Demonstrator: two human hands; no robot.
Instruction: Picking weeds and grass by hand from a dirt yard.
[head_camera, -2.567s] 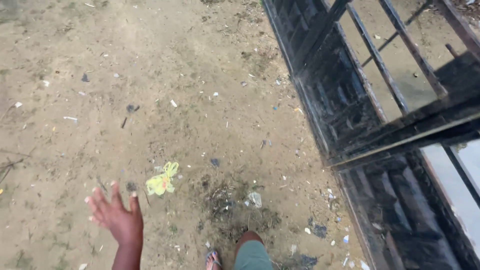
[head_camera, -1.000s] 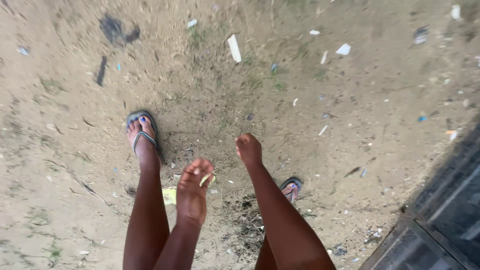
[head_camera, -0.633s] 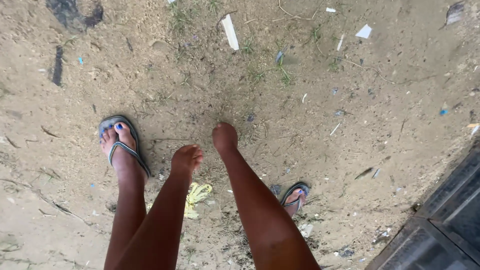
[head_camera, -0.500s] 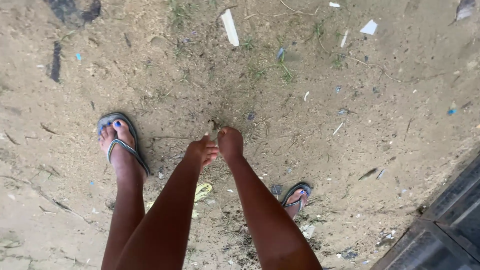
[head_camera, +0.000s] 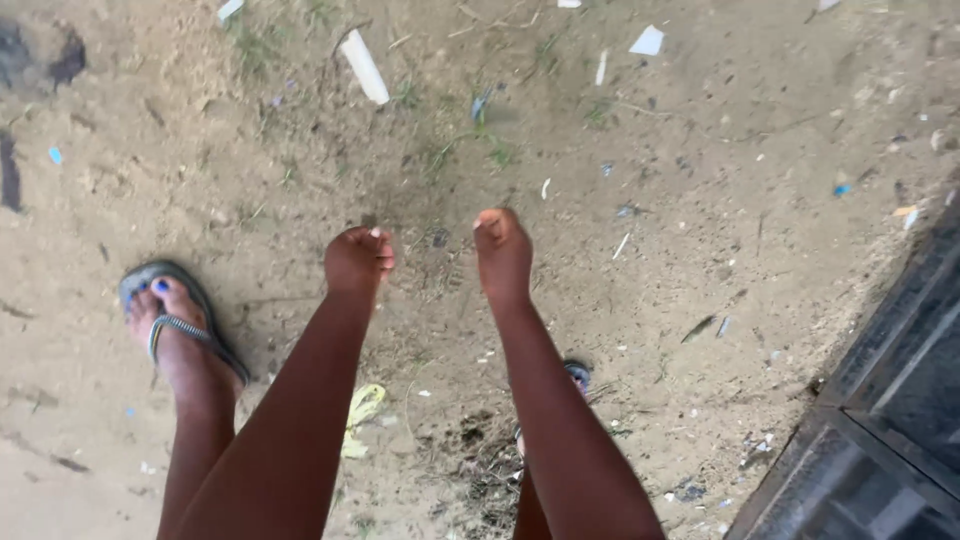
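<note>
Both my arms hang down over sandy, littered ground. My left hand (head_camera: 358, 262) is curled into a loose fist just above the dirt, with nothing visible in it. About a hand's width to its right, my right hand (head_camera: 502, 250) is also closed, fingertips pinched together, and nothing shows in it either. A crumpled yellow wrapper (head_camera: 360, 412) lies on the ground below, partly hidden by my left forearm. My left foot in a grey flip-flop (head_camera: 172, 328) stands at the left. The right flip-flop (head_camera: 578, 373) is mostly hidden behind my right arm.
A white stick-like scrap (head_camera: 364, 66) and a white paper scrap (head_camera: 648, 42) lie farther ahead among sparse grass tufts and small litter. A dark metal frame (head_camera: 880, 420) fills the lower right corner. Dry twigs and dark debris (head_camera: 480, 450) sit between my feet.
My hands, nearly touching half a second ago, have moved apart and slightly forward. The left hand's fingers, spread earlier, are now curled. The view has shifted right, so the ground slid left.
</note>
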